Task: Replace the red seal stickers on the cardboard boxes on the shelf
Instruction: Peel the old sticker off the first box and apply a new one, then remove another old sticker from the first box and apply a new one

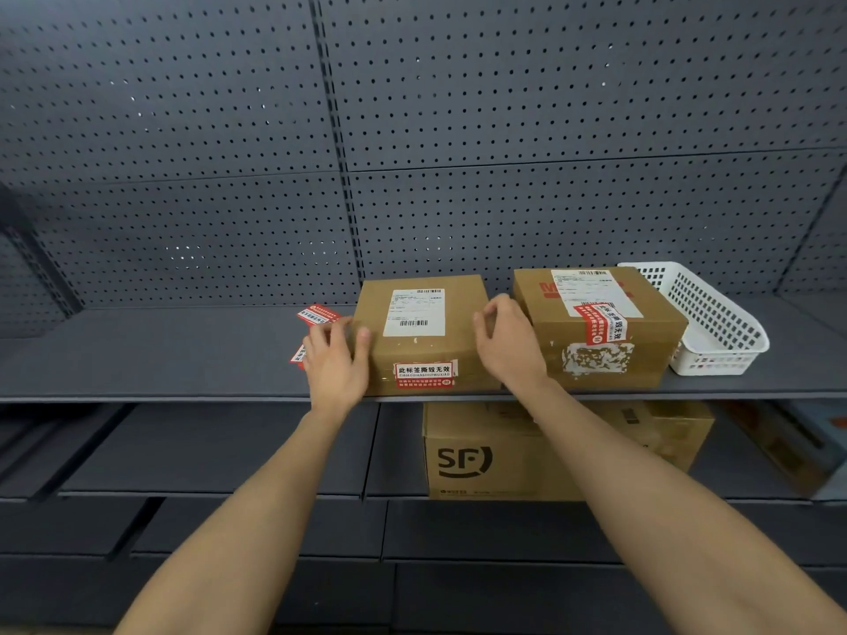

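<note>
Two cardboard boxes stand side by side on the grey shelf (160,359). The left box (426,346) carries a white shipping label on top and a red seal sticker (424,374) on its front face. My left hand (337,364) grips its left front corner and my right hand (506,341) grips its right edge. The right box (600,327) has a red seal sticker (602,324) over its top front edge, with a torn white residue patch (596,358) below it. Loose red stickers (316,314) lie on the shelf left of the boxes, partly hidden behind my left hand.
A white plastic basket (715,332) stands at the right end of the shelf, beside the right box. A grey pegboard wall (412,176) backs the shelf. On the lower shelf sits a large SF-marked carton (504,456), with another box to its right.
</note>
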`<state>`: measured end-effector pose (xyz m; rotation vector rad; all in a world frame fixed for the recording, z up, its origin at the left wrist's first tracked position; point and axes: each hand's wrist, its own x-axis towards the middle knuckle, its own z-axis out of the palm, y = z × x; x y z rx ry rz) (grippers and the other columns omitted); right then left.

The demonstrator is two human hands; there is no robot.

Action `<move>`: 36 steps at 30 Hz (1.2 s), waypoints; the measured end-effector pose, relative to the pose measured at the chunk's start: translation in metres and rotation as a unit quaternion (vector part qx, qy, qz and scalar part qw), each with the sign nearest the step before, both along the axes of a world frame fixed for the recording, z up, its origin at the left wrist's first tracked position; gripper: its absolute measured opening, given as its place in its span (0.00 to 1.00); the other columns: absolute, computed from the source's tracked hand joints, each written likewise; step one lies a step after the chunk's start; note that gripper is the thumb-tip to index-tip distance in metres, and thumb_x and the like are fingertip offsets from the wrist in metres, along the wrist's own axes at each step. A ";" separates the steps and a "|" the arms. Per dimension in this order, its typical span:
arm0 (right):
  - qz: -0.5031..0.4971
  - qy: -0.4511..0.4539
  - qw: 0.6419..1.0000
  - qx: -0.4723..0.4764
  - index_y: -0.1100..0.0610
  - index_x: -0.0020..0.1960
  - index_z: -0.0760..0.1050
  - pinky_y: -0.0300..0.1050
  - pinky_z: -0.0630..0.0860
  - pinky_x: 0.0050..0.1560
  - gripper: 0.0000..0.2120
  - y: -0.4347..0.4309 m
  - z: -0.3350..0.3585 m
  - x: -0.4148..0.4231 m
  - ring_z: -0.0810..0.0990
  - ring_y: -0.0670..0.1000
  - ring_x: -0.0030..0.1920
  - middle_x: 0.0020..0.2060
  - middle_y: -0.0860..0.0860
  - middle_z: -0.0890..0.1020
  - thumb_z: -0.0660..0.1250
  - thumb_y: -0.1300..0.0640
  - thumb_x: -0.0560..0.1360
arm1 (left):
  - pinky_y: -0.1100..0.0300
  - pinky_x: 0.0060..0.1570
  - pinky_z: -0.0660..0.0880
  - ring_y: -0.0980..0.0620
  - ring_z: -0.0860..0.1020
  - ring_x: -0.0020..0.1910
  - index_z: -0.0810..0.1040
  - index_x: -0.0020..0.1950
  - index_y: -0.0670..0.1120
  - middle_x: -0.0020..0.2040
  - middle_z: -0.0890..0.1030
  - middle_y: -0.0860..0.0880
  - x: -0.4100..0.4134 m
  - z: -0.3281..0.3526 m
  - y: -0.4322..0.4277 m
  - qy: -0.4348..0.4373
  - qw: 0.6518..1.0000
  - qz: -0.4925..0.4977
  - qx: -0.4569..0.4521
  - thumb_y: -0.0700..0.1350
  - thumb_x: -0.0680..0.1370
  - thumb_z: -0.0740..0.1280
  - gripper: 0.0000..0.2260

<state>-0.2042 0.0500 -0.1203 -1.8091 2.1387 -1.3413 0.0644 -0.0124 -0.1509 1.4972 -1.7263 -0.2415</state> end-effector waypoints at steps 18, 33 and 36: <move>0.017 -0.109 0.963 0.245 0.60 0.77 0.68 0.51 0.76 0.59 0.20 -0.010 0.029 -0.017 0.80 0.59 0.61 0.67 0.58 0.79 0.57 0.51 0.89 | 0.52 0.55 0.76 0.47 0.80 0.58 0.77 0.72 0.48 0.61 0.82 0.51 -0.002 0.037 -0.008 0.144 0.975 -0.056 0.160 0.49 0.80 0.69 0.20; 0.080 -0.517 0.847 0.094 0.43 0.73 0.76 0.70 0.64 0.75 0.43 -0.003 0.067 -0.027 0.75 0.56 0.74 0.70 0.51 0.82 0.55 0.17 0.70 | 0.45 0.75 0.70 0.47 0.82 0.66 0.86 0.64 0.55 0.62 0.86 0.50 0.017 0.071 -0.019 0.391 0.891 -0.107 0.206 0.83 0.74 0.51 0.41; 0.112 -0.513 0.845 0.100 0.50 0.54 0.83 0.55 0.77 0.62 0.28 -0.004 0.064 -0.031 0.86 0.60 0.61 0.50 0.53 0.88 0.58 0.28 0.78 | 0.43 0.78 0.68 0.49 0.80 0.70 0.84 0.66 0.63 0.67 0.85 0.52 0.018 0.068 -0.016 0.380 0.882 -0.159 0.229 0.83 0.74 0.55 0.36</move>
